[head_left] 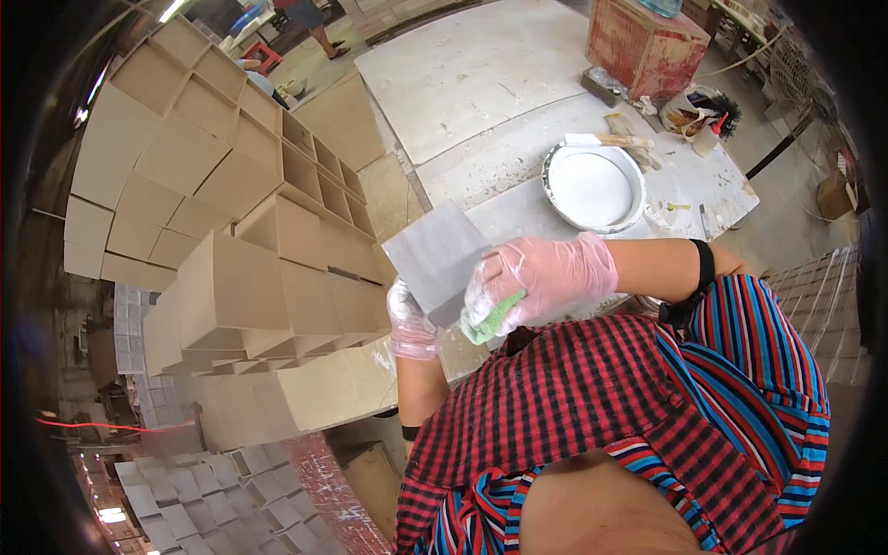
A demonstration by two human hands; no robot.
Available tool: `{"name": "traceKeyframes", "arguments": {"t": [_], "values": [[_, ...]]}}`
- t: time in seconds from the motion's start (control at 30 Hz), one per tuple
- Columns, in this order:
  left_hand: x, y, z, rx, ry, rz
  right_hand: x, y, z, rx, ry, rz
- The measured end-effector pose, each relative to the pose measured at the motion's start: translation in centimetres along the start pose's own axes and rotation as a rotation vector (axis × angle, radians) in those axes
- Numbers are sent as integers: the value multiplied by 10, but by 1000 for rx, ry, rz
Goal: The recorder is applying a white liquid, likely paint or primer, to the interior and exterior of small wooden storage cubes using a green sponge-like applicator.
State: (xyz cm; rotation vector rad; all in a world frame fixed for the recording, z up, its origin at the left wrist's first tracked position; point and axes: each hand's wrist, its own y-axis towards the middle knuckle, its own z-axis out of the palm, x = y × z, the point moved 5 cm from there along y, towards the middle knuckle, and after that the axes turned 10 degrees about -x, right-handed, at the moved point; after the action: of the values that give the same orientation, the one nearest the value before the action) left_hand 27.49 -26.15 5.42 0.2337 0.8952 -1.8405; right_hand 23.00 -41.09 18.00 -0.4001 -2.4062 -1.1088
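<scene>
While I am watching from afar, taking the middle of my view as the dial's centre, the white table [481,83] is stretching from 12 towards 2 o'clock. Tan boxes [190,171] are standing stacked from 9 to 11 o'clock, many with their open sides showing. Towards 5 o'clock, the wearer's checked apron [555,388] is covering a striped shirt [758,324]. Grey boxes [166,490] are filling the space between 7 and 8 o'clock. Another person's legs [314,23] are showing far off at 11 o'clock. On the table, a red box [638,55] is sitting between 1 and 2 o'clock. Nearer, at 2 o'clock, a tub [549,190] is holding something white, and a brush [615,141] is lying across its far rim.

At the centre, a grey box [437,250] is tilting between the two gloved hands, raised in front of the apron. My wearer's left hand [412,319] is grasping its lower left edge, some fingers hiding beneath. The right hand [523,282] is clutching a green cloth [495,316] by the box's right edge; whether the cloth is touching it, I am not managing to tell. White smears are coating both gloves.
</scene>
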Motion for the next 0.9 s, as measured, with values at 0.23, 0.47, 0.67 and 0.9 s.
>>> {"name": "traceKeyframes", "arguments": {"t": [0.23, 0.47, 0.67, 0.9], "values": [[-3, 7, 3, 21, 31, 83, -49, 31, -35, -145, -202, 227], [-5, 2, 6, 137, -145, -35, -7, -10, 0, 2, 130, 293], [-5, 7, 7, 272, -137, -61, -41, 18, -53, -303, -134, 422], [-9, 12, -1, 114, -184, -56, -3, 1, -7, -17, 11, 117]]}}
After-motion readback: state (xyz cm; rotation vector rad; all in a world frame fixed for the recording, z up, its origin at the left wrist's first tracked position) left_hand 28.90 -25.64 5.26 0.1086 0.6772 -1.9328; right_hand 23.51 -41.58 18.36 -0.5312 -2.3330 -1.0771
